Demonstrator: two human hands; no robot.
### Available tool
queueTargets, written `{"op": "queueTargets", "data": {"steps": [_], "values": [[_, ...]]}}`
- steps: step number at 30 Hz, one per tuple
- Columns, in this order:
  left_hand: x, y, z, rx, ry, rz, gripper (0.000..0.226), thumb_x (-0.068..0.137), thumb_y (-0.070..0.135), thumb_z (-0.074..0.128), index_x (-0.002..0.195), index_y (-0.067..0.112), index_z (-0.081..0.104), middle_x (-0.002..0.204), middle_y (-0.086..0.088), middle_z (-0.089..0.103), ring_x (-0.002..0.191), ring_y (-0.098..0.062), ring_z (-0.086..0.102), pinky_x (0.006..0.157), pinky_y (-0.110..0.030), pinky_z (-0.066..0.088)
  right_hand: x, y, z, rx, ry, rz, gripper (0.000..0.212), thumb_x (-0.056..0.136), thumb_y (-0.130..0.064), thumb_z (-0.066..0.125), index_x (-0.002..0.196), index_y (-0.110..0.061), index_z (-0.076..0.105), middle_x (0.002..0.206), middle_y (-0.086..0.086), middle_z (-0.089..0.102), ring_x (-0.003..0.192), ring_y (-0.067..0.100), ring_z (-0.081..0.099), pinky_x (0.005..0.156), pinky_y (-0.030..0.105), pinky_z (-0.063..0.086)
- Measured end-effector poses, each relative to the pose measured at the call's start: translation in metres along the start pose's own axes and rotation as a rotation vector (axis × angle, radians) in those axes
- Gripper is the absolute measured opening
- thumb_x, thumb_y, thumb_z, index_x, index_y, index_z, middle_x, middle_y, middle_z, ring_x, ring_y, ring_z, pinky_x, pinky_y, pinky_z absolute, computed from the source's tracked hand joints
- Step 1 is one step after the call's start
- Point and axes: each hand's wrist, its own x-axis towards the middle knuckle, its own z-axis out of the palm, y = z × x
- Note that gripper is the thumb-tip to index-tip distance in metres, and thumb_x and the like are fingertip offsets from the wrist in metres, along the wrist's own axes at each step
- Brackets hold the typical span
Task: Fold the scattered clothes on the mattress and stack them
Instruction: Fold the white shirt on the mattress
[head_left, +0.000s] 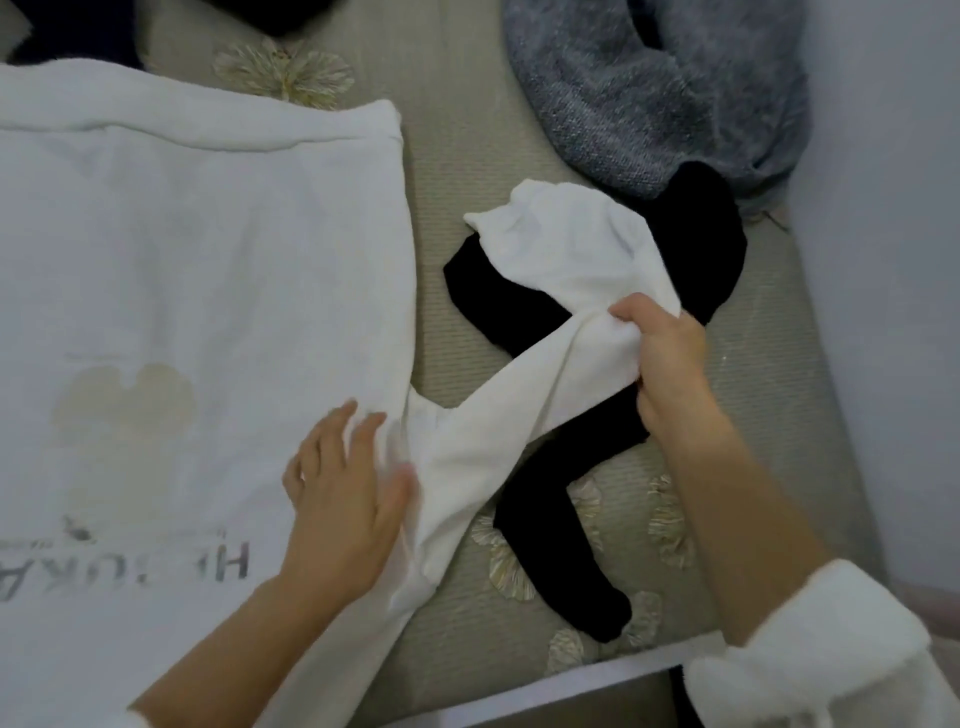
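Observation:
A large white sweatshirt (197, 270) lies spread flat on the mattress (467, 171), its faint print and grey lettering facing up. My left hand (340, 499) rests flat on its right side near the armpit, fingers spread. My right hand (662, 345) grips the sweatshirt's right sleeve (561, 260) at about mid-length and holds it bunched, stretched out to the right. Under that sleeve lies a black pair of tights (561, 530), partly hidden by it. A grey knitted sweater (654, 98) is crumpled at the far right.
Dark clothing (270, 13) lies at the top edge, cut off by the frame. A pale wall (883, 208) runs along the mattress's right side. A white strip (571, 691) crosses the near edge of the beige flower-patterned mattress.

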Motion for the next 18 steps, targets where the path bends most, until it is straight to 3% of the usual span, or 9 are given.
{"op": "queueTargets", "data": {"steps": [2,5,8,10,12,13,16,17,18], "values": [[-0.02,0.02,0.017,0.048,-0.064,0.157,0.065,0.086,0.054,0.037,0.141,0.019,0.036,0.14,-0.003,0.039,0.125,-0.022,0.037,0.099,-0.043,0.031,-0.018,-0.009,-0.009,0.075,0.2,-0.218,0.022,0.08,-0.004,0.06,0.096,-0.017,0.067,0.086,-0.011,0.069,0.075,-0.003,0.064,0.067,0.016,0.05],[-0.024,0.029,0.032,0.1,-0.111,0.229,0.061,0.076,0.032,0.056,0.133,0.017,0.041,0.11,-0.007,0.055,0.092,-0.027,0.055,0.068,-0.037,0.047,-0.045,0.004,-0.037,0.128,0.38,-0.403,0.032,0.082,0.001,0.057,0.113,-0.006,0.063,0.105,-0.002,0.068,0.092,0.001,0.065,0.079,0.02,0.051],[-0.018,0.019,0.034,0.148,-0.096,0.313,0.053,0.071,0.015,0.048,0.124,0.02,0.046,0.102,-0.008,0.056,0.082,-0.029,0.058,0.059,-0.033,0.048,-0.044,0.041,-0.073,0.242,0.353,-0.161,0.027,0.083,-0.006,0.058,0.109,-0.01,0.066,0.106,0.002,0.069,0.103,0.015,0.065,0.081,0.027,0.051],[-0.019,0.01,0.036,0.218,-0.121,0.382,0.07,0.065,0.006,0.06,0.132,0.021,0.046,0.114,-0.015,0.056,0.097,-0.033,0.054,0.069,-0.038,0.052,-0.034,0.058,-0.093,0.421,0.185,0.077,0.029,0.088,-0.021,0.054,0.115,-0.015,0.065,0.112,0.003,0.069,0.116,0.026,0.06,0.089,0.035,0.05],[-0.023,0.007,0.037,0.274,-0.145,0.432,0.082,0.062,0.004,0.067,0.139,0.02,0.044,0.122,-0.018,0.053,0.107,-0.032,0.048,0.076,-0.041,0.052,-0.024,0.063,-0.104,0.483,0.077,0.15,0.04,0.095,-0.03,0.048,0.131,-0.015,0.055,0.127,0.007,0.063,0.121,0.027,0.057,0.098,0.04,0.047],[-0.025,0.006,0.037,0.274,-0.161,0.436,0.08,0.063,0.004,0.064,0.138,0.02,0.043,0.121,-0.016,0.054,0.105,-0.031,0.05,0.073,-0.04,0.053,-0.02,0.06,-0.105,0.444,0.067,0.154,0.041,0.095,-0.029,0.049,0.132,-0.015,0.054,0.128,0.007,0.062,0.119,0.026,0.058,0.097,0.04,0.048],[-0.025,0.006,0.037,0.079,-0.186,0.299,0.059,0.071,-0.004,0.056,0.124,0.021,0.052,0.111,-0.01,0.061,0.089,-0.03,0.061,0.058,-0.034,0.051,-0.016,0.04,-0.1,0.229,0.131,0.041,0.021,0.086,-0.02,0.059,0.106,-0.015,0.065,0.103,-0.001,0.071,0.098,0.015,0.066,0.073,0.027,0.053],[-0.023,0.008,0.035,0.015,-0.165,0.248,0.052,0.074,-0.007,0.055,0.119,0.018,0.058,0.107,-0.009,0.064,0.085,-0.03,0.063,0.059,-0.033,0.05,-0.02,0.031,-0.098,0.152,0.237,-0.094,0.009,0.084,-0.016,0.059,0.092,-0.017,0.063,0.088,-0.007,0.069,0.085,0.006,0.065,0.066,0.021,0.049],[-0.021,0.01,0.034,-0.015,-0.133,0.221,0.046,0.076,-0.008,0.053,0.115,0.015,0.062,0.103,-0.008,0.066,0.083,-0.03,0.063,0.062,-0.031,0.048,-0.029,0.021,-0.096,0.088,0.347,-0.251,0.01,0.084,-0.011,0.057,0.083,-0.02,0.057,0.077,-0.011,0.062,0.073,-0.002,0.059,0.063,0.017,0.044]]}}
